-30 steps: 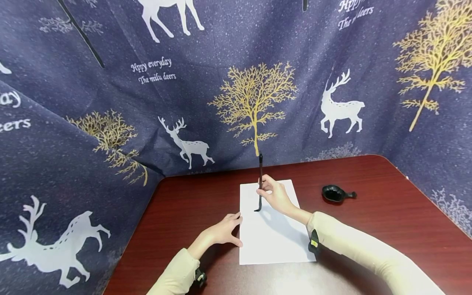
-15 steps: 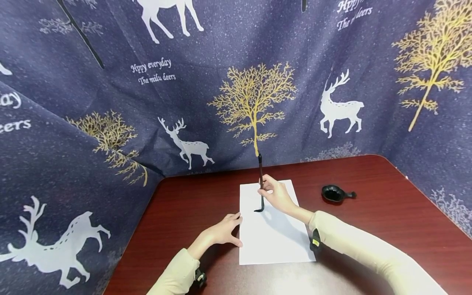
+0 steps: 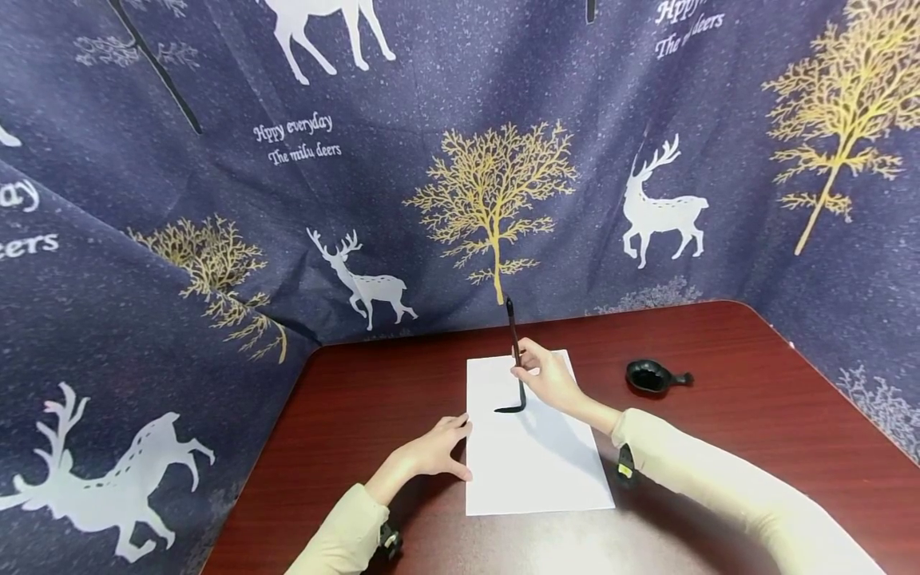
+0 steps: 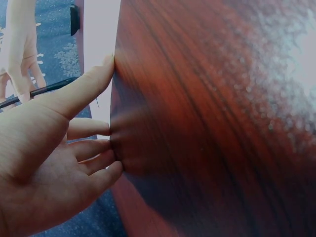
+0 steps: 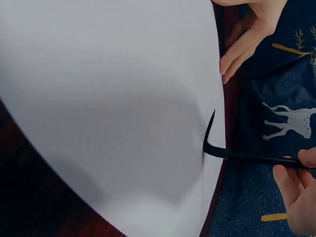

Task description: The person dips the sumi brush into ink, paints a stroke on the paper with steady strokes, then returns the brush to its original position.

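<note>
Right hand (image 3: 552, 382) pinches brush (image 3: 513, 326) near upright, bristles down on paper (image 3: 539, 475).
Brush over paper's far half; long axis steep, top leaning slightly left, bristles below the pinching fingers; black stroke (image 3: 505, 410) runs left from them. Right hand is the nearer one; left hand (image 3: 434, 449) touches paper's left edge, thumb and fingers spread, gripping nothing. Black dish (image 3: 649, 377) right of paper, apart.

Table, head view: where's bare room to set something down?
Free: the table between the dish, the right sleeve and the table's right edge; also left of the paper, between the left hand and the table's back edge. Crowded: the paper's far half, under the right hand and brush.
</note>
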A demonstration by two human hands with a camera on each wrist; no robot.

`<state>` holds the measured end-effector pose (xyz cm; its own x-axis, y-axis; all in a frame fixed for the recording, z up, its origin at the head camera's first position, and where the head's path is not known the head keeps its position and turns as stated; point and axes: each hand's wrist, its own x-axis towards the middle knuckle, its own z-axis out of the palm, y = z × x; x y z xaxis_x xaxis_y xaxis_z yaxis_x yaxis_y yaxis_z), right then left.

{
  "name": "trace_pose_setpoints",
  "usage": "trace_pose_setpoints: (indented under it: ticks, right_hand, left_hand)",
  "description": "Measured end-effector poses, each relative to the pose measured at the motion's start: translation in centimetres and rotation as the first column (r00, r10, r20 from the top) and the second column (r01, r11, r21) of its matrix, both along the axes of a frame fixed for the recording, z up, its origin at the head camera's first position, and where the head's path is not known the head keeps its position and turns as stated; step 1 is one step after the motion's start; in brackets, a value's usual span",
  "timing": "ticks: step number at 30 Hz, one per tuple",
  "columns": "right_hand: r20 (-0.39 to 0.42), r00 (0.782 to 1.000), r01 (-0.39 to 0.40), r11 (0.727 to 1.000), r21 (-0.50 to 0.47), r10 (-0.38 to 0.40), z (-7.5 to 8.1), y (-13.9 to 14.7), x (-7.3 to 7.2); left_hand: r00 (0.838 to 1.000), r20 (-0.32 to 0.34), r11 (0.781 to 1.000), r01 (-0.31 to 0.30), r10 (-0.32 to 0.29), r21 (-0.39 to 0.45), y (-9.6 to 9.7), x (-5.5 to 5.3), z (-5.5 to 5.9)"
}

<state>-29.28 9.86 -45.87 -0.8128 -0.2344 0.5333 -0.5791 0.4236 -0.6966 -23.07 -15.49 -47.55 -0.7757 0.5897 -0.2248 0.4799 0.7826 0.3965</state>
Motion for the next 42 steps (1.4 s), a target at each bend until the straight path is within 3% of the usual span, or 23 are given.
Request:
trace_pose_setpoints:
  ticks: [9, 17, 23, 26, 28, 30, 32, 36, 38, 42]
  right_hand:
    - [-0.017, 1.000, -0.015, 0.999, 0.030, 0.015, 0.6, 0.7, 0.0]
    - [-0.086, 0.996, 0.049, 0.992, 0.120, -0.039, 1.9, 1.4, 0.2]
    - [-0.110, 0.993, 0.043, 0.999, 0.002, -0.043, 3.7, 1.8, 0.2]
    - [-0.073, 0.994, 0.074, 0.995, -0.070, -0.079, 4.4, 2.3, 0.1]
    - [-0.005, 0.995, 0.100, 0.985, -0.138, -0.102, 4.8, 2.7, -0.1]
    - [0.092, 0.992, 0.104, 0.963, -0.247, -0.083, 5.0, 3.2, -0.3]
    - [0.196, 0.980, 0.095, 0.916, -0.390, -0.018, 5.1, 3.6, -0.5]
    - [0.347, 0.922, 0.100, 0.761, -0.641, 0.171, 5.0, 4.3, -0.6]
    - [0.392, 0.889, 0.125, 0.697, -0.706, 0.237, 4.8, 4.6, -0.6]
    - [0.447, 0.844, 0.174, 0.639, -0.750, 0.296, 4.4, 4.8, -0.4]
  left_hand:
    - [1.000, 0.000, 1.000, 0.003, -0.003, 0.001, 0.0, 0.1, 0.3]
    - [1.000, 0.006, 1.000, 0.009, -0.009, 0.011, 0.1, 0.1, 0.7]
    - [1.000, 0.007, 1.000, 0.009, -0.009, 0.009, 0.0, 0.0, 0.7]
    - [1.000, 0.011, 1.000, 0.006, -0.006, 0.011, 0.1, 0.0, 0.7]
    - [1.000, 0.015, 1.000, 0.004, -0.004, 0.015, 0.1, 0.0, 0.7]
    - [1.000, 0.018, 1.000, 0.000, 0.000, 0.013, 0.1, 0.0, 0.7]
    - [1.000, 0.017, 1.000, -0.001, 0.001, 0.008, 0.1, 0.0, 0.6]
    - [1.000, 0.016, 1.000, -0.001, 0.001, -0.001, 0.1, 0.0, 0.5]
    - [1.000, 0.017, 1.000, -0.004, 0.004, -0.003, 0.0, 0.0, 0.4]
    - [1.000, 0.012, 1.000, -0.003, 0.003, -0.003, -0.1, 0.1, 0.3]
